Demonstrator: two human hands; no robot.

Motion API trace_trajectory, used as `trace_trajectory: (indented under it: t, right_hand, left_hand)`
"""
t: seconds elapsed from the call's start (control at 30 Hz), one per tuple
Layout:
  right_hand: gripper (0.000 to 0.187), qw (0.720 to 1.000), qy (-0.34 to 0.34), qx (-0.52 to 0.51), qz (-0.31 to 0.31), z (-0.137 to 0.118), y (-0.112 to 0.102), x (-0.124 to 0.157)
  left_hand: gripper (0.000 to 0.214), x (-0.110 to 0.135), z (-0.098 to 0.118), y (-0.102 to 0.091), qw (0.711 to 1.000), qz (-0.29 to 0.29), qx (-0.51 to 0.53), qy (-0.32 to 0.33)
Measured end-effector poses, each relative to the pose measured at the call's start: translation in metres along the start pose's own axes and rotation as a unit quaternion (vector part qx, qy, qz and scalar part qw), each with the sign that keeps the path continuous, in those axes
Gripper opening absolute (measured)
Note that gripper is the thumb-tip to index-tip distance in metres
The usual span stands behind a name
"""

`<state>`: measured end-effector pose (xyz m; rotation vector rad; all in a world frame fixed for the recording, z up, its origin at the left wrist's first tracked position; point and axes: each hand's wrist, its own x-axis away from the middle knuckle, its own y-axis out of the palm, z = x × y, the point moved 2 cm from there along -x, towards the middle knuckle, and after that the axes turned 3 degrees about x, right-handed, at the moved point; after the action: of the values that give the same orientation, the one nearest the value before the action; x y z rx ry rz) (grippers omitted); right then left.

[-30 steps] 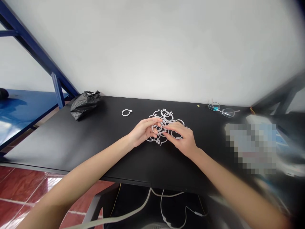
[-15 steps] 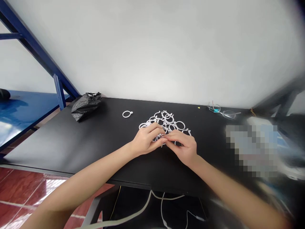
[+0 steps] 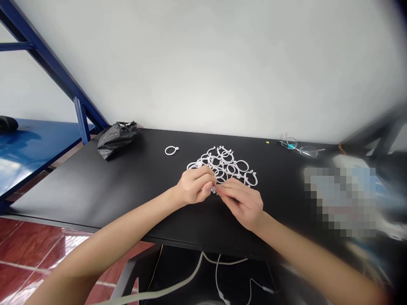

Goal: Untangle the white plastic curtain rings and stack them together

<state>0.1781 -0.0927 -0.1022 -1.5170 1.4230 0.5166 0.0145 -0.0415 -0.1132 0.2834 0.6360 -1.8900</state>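
A pile of white plastic rings point(image 3: 227, 157) with small eyelets, like curtain rings, lies on the black table point(image 3: 143, 169). At the near edge of the pile my left hand point(image 3: 196, 185) is closed, pinching a small white piece that looks like part of a ring. My right hand point(image 3: 243, 201) meets it there, thumb and fingers pinched on the same white piece. My fingers cover most of that piece. One single white ring point(image 3: 171, 150) lies apart, to the left of the pile.
A crumpled black plastic bag point(image 3: 117, 139) sits at the back left. Eyeglasses point(image 3: 299, 148) rest near the wall at right, with a blurred-out pale item point(image 3: 343, 201) in front of them. Cables point(image 3: 187, 281) hang below the front edge. A blue frame point(image 3: 54, 63) stands left.
My fingers have shifted a little on the white piece, and the left thumb is now bent in. More rings show behind my right hand. The view has moved slightly.
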Motion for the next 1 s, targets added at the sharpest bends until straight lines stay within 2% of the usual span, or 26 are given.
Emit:
trace_trajectory:
  t: [0.1,0.17,0.23,0.3,0.33,0.4,0.47,0.53,0.63,0.73,0.87,1.0]
  right_hand:
    - [0.028,0.999,0.039,0.017,-0.002,0.007,-0.002,0.0]
    - [0.026,0.996,0.085,0.041,0.012,0.016,-0.006,0.0]
    - [0.028,0.989,0.133,0.053,0.047,0.026,-0.012,0.0]
    - [0.026,0.98,0.173,0.048,0.091,0.035,-0.019,0.002]
    - [0.023,0.976,0.188,0.043,0.105,0.038,-0.021,0.002]
    - [0.019,0.972,0.202,0.03,0.112,0.042,-0.024,0.003]
    - [0.017,0.975,0.197,0.021,0.104,0.043,-0.024,0.003]
    - [0.017,0.978,0.184,0.022,0.093,0.042,-0.024,0.003]
    - [0.017,0.982,0.168,0.039,0.077,0.04,-0.025,0.002]
    - [0.018,0.982,0.165,0.055,0.068,0.04,-0.028,0.001]
    - [0.019,0.984,0.153,0.055,0.068,0.041,-0.031,0.0]
    - [0.022,0.988,0.125,0.058,0.066,0.039,-0.032,-0.003]
  left_hand:
    - [0.003,-0.007,0.001,-0.003,1.0,0.006,-0.001,-0.016]
    - [0.012,-0.017,-0.004,-0.012,0.999,0.034,-0.019,-0.036]
    - [0.021,-0.028,-0.017,-0.031,0.992,0.092,-0.063,-0.062]
    - [0.034,-0.038,-0.037,-0.056,0.974,0.15,-0.111,-0.131]
    - [0.039,-0.042,-0.046,-0.069,0.967,0.172,-0.125,-0.143]
    - [0.039,-0.047,-0.063,-0.092,0.955,0.205,-0.153,-0.148]
    - [0.037,-0.047,-0.075,-0.105,0.948,0.211,-0.182,-0.153]
    - [0.033,-0.045,-0.082,-0.108,0.946,0.191,-0.21,-0.157]
    - [0.027,-0.043,-0.087,-0.103,0.944,0.142,-0.254,-0.158]
    - [0.023,-0.041,-0.089,-0.101,0.936,0.117,-0.291,-0.162]
    - [0.026,-0.041,-0.088,-0.103,0.925,0.109,-0.317,-0.177]
    - [0.038,-0.041,-0.07,-0.098,0.907,0.14,-0.361,-0.165]
